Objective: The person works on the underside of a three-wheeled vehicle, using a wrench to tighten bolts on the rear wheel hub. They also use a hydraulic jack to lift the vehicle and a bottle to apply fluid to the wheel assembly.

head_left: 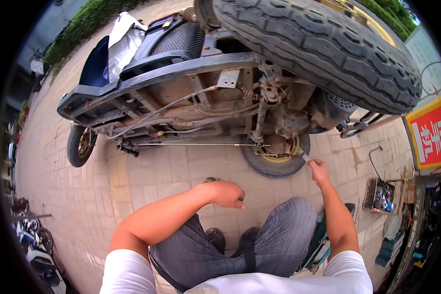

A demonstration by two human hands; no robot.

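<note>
A small wheeled vehicle lies tipped on its side before me, its rusty underside point(181, 98) facing me. My right hand point(319, 171) is closed on a slim silver tool point(304, 155), its exact kind unclear. The tool's far end reaches the yellow rim of the lower rear wheel point(281, 169), by the axle housing point(289, 122). A thin brass-coloured rod point(196, 144) runs along the underside toward that wheel. Over my left knee hangs my left hand point(229, 194), apart from the vehicle. Its fingers are curled in, and whether anything is inside them is hidden.
A large treaded tyre point(323, 49) looms at the upper right. The smaller front wheel point(81, 145) is at the left. On the paving to my right stands a box of tools point(381, 195), below a red and yellow sign point(430, 130). Motorbikes point(39, 250) are parked at the left.
</note>
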